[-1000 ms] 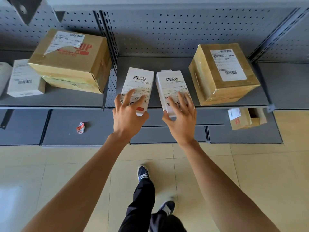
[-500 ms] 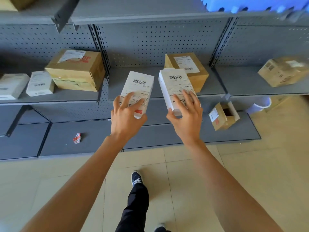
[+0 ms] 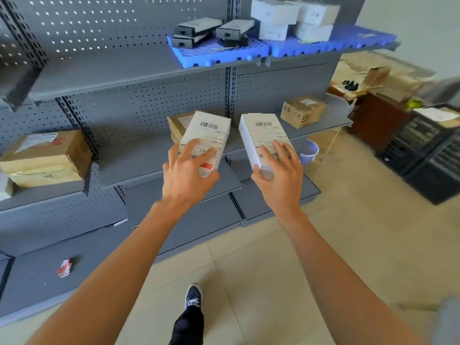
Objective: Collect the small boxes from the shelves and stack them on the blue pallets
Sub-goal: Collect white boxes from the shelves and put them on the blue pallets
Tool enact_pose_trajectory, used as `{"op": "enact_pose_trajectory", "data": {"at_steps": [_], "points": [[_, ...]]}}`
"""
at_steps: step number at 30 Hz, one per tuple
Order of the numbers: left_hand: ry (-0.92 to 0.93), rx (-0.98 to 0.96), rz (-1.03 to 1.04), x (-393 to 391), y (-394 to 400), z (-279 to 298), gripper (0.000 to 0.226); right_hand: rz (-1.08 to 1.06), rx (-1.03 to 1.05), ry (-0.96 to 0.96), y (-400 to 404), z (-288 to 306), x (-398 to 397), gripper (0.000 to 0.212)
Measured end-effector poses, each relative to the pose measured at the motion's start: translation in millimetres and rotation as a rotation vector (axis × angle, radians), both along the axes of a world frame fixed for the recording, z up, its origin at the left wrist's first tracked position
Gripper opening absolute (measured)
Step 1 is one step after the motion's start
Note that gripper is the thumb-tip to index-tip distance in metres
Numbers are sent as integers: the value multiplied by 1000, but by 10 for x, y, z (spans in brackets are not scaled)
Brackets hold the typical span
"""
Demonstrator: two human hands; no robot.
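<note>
my left hand point(image 3: 185, 179) and right hand point(image 3: 278, 179) each grip a white box point(image 3: 207, 135), point(image 3: 261, 135) endwise, below the blue pallets point(image 3: 224, 57), ready for stacking.

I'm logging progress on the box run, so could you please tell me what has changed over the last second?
Both white boxes have come off the middle shelf and are carried up and rightward toward the blue pallets. Unchanged: the left hand grips the left white box, and the right hand the right white box.
</note>
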State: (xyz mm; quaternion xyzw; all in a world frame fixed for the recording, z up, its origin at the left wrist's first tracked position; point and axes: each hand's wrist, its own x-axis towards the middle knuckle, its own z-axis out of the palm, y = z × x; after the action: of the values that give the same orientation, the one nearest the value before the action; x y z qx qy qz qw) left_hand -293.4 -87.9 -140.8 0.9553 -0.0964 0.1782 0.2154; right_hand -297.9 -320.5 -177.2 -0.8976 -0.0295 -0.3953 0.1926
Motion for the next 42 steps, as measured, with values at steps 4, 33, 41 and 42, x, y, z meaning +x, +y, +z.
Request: {"op": "enact_pose_trajectory", "data": {"at_steps": [4, 33, 41, 42], "points": [[-24, 25, -84, 23, -458, 256, 52, -75, 7, -18, -432, 239, -171, 44], [-158, -83, -313, 2339, -2045, 1476, 54, -247, -59, -66, -2033, 1523, 1811, 46], [-226, -105, -259, 2981, -2219, 1868, 58, -217, -34, -95, -2173, 1917, 2516, 45], [-226, -113, -246, 3066, -2249, 1903, 56, -209, -41, -100, -2200, 1953, 2611, 45]]}}
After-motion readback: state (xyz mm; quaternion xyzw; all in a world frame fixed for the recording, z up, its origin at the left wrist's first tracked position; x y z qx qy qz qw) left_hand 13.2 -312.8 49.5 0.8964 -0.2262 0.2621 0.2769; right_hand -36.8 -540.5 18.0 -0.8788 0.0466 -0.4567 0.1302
